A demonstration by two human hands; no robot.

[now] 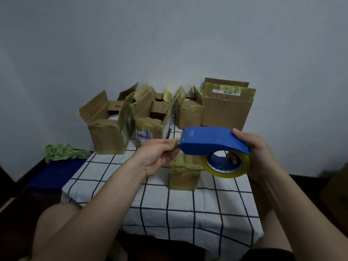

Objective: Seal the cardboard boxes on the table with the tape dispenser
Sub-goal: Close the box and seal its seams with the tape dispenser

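Hands (252,153) gripping tape dispenser (212,142), open boxes (107,127) behind, contents unclear

A home room: checked tablecloth (188,210), bare wall (169,44), dark wooden floor (15,210)

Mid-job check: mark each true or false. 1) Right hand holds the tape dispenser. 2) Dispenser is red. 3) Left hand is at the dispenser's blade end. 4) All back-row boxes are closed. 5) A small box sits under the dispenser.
1) True: the right hand grips the tape dispenser.
2) False: it is blue.
3) True: the left hand pinches there.
4) False: the left box stands open.
5) True: the small box is there, on the table.
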